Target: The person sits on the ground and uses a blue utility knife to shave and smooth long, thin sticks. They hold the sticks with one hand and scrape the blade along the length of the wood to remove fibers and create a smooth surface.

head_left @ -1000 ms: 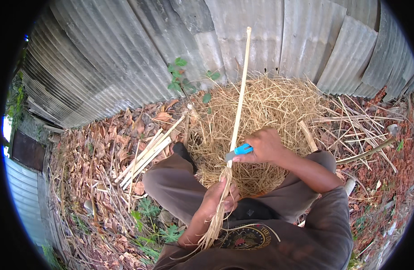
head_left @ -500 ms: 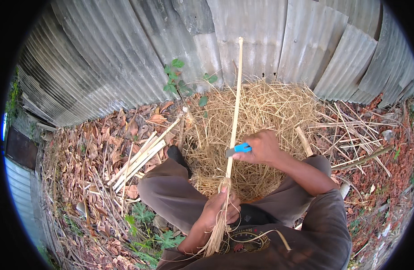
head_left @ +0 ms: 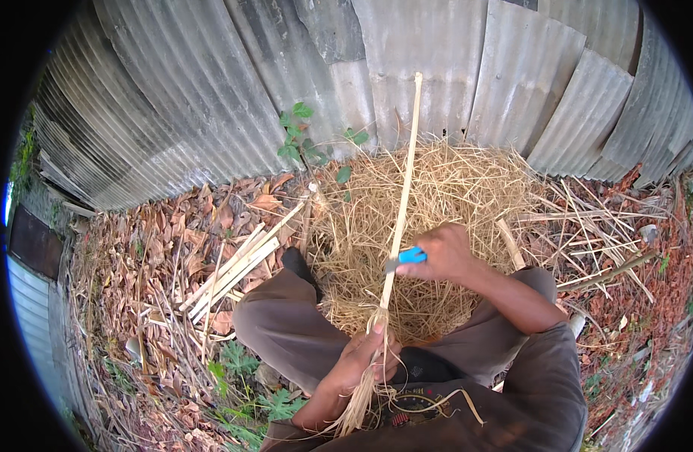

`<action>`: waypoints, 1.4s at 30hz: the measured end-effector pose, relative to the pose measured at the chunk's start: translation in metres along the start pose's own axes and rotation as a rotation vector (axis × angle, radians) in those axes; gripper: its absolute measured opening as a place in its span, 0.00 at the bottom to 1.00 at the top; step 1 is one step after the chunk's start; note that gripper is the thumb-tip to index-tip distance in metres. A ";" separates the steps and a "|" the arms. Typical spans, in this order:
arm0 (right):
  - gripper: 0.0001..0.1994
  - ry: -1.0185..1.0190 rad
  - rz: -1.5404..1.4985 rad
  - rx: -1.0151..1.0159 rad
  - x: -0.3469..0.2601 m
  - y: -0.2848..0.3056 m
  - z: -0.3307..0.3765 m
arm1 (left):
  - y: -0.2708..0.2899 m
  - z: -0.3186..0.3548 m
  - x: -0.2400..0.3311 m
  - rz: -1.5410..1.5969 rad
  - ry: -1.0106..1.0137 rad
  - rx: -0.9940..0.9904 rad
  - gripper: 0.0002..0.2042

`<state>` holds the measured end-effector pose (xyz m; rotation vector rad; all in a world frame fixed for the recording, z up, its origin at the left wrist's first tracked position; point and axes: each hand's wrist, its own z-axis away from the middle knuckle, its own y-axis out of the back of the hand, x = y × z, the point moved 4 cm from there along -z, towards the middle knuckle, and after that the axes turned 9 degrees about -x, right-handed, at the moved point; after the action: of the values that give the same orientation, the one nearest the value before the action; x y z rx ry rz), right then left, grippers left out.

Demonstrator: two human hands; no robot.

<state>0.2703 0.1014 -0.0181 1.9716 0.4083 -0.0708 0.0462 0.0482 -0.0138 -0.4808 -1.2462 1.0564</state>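
My left hand [head_left: 364, 363] is closed round the near end of a long pale bamboo strip [head_left: 404, 197], which points away from me, its far end leaning slightly right. Thin curled shavings [head_left: 358, 407] bunch around that grip and hang toward my lap. In my closed right hand [head_left: 446, 252] is a knife [head_left: 410, 257] with a bright blue handle. Its short grey blade lies across the strip, a little beyond my left hand. The fingers on the handle are partly hidden and slightly blurred.
A heap of straw-like shavings [head_left: 467, 181] lies between my crossed legs and the corrugated metal wall [head_left: 429, 45]. Split strips [head_left: 237, 275] rest on dry leaves at left. Thin sticks [head_left: 599, 233] are scattered at right, and small green plants [head_left: 282, 403] grow at lower left.
The knife and my right hand have slid a little nearer to me along the strip. Its far end has swung slightly right, and my left hand still grips the near end.
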 end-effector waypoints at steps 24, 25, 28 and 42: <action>0.38 -0.511 -0.028 0.017 0.078 0.042 0.016 | -0.002 0.028 -0.013 -0.138 0.036 0.037 0.21; 0.36 -0.335 -0.058 -0.067 0.046 0.028 0.017 | -0.003 0.023 -0.008 -0.137 0.006 0.055 0.21; 0.33 -0.049 -0.074 -0.121 -0.021 0.014 0.021 | 0.001 0.010 0.001 -0.150 -0.048 0.092 0.21; 0.36 0.052 0.068 0.022 -0.002 0.017 0.004 | -0.007 0.002 0.004 -0.277 -0.014 0.179 0.21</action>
<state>0.2744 0.0908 -0.0044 2.0107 0.3756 0.0197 0.0470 0.0479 -0.0058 -0.1576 -1.1794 0.9251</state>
